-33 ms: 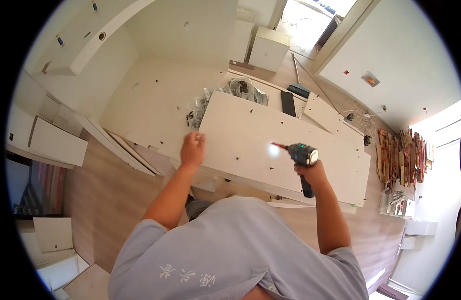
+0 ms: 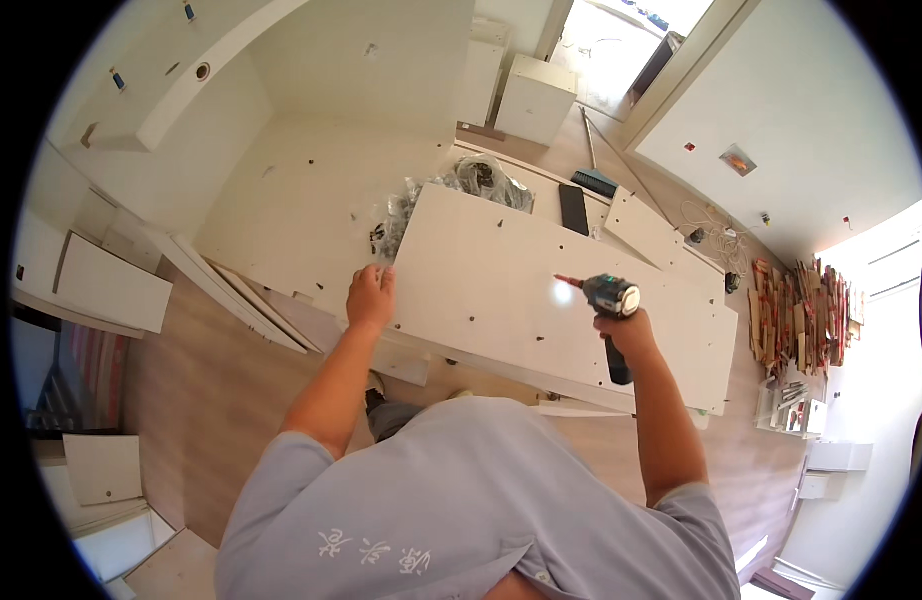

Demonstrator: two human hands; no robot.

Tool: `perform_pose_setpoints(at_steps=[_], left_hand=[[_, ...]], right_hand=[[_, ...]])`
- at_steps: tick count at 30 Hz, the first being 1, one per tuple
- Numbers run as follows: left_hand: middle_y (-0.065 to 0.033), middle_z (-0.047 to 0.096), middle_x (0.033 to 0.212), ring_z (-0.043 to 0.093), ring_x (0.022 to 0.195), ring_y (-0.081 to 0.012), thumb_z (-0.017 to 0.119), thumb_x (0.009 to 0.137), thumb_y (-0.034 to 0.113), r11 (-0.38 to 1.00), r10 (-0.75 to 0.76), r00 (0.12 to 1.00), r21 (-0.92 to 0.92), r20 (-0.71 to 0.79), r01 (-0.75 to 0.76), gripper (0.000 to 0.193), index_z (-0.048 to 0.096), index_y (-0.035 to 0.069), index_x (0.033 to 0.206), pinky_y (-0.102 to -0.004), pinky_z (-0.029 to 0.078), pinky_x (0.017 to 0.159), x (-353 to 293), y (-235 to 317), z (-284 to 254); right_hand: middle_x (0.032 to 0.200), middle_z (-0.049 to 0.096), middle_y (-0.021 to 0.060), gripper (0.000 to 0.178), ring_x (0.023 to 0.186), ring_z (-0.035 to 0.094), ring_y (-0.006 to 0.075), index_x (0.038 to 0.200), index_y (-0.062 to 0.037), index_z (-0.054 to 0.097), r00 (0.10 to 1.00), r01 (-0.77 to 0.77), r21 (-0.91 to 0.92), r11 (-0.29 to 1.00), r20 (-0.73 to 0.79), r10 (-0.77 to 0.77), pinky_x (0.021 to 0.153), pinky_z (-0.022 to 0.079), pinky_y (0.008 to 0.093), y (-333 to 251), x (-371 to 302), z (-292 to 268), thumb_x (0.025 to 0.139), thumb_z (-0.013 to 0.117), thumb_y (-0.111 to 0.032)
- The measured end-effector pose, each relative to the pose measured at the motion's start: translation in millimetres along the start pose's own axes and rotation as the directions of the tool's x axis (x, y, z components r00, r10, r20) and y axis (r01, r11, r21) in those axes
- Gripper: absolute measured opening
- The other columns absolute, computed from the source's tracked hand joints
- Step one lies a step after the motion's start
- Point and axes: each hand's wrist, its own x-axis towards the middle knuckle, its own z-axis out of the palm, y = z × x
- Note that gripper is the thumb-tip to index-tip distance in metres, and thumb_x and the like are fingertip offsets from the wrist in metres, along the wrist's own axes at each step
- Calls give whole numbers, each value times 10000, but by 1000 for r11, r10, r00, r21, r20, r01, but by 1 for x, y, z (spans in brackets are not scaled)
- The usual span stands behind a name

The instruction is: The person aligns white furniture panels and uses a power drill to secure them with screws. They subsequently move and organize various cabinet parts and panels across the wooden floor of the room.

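A white panel (image 2: 471,270) with small dark fittings standing up from it lies across larger white boards in front of me. At its left end is my left hand (image 2: 370,298), fingers bent and drawn together beside the panel's edge; what they hold, if anything, is too small to make out. Over the panel's right part, my right hand (image 2: 627,333) grips a cordless drill (image 2: 609,297) by its handle. The drill's reddish bit points left, and its lamp throws a bright spot on the panel. The bit's tip looks apart from any fitting.
Behind the panel lie clear plastic bags of hardware (image 2: 481,178) and a dark phone (image 2: 574,208). A broom (image 2: 594,181) rests on the floor beyond. Wood strips (image 2: 806,315) are stacked at right; a white cabinet box (image 2: 537,98) stands at the back.
My right hand and the drill have shifted slightly right. My left hand has moved a little left, its fingers now pointing more away from me along the panel's end.
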Motion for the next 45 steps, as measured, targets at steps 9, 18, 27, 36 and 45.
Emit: perform_pose_setpoints(at_steps=[9, 18, 27, 36, 45], left_hand=[[-265, 702, 1020, 665, 1001, -433, 448, 998, 638, 967, -253, 945, 90, 210, 239, 688, 645, -18, 1067, -504, 518, 857, 6, -21, 16], [-239, 724, 954, 685, 943, -437, 459, 990, 641, 964, -240, 963, 147, 125, 221, 676, 664, -2, 1036, -520, 535, 818, -1, -20, 19], [-227, 725, 934, 690, 926, -422, 458, 988, 643, 961, -244, 962, 162, 122, 223, 656, 650, 16, 990, -520, 531, 810, -1, -20, 19], [-170, 710, 1003, 683, 869, -371, 454, 1004, 619, 975, -188, 981, 131, 35, 182, 606, 608, 46, 1125, -487, 534, 791, 2, -23, 17], [-52, 642, 980, 447, 558, -87, 293, 1000, 736, 585, 139, 800, -701, 583, 409, 758, 560, 68, 1241, -237, 351, 497, -44, 65, -36]], right_hand=[[734, 696, 122, 279, 599, 683, 229, 894, 31, 711, 1000, 17, -386, 922, -9, -22, 597, 538, 361, -82, 81, -19, 668, 803, -103], [808, 733, 161, 237, 773, 722, 298, 863, -1, 739, 994, 95, -896, 433, 112, 14, 699, 555, 389, -166, 95, 15, 665, 741, -132], [677, 682, 134, 183, 591, 698, 229, 807, 56, 689, 989, 83, -805, 588, 138, 50, 556, 546, 352, -150, 117, 3, 668, 733, -54], [717, 688, 117, 266, 602, 699, 225, 876, 39, 703, 986, 136, -705, 696, 167, -23, 597, 555, 356, -156, 94, -18, 672, 815, -90], [963, 731, 108, 449, 834, 687, 175, 1179, -10, 662, 809, 64, 194, 979, 565, -165, 690, 579, 345, -95, -48, 3, 752, 762, 91]])
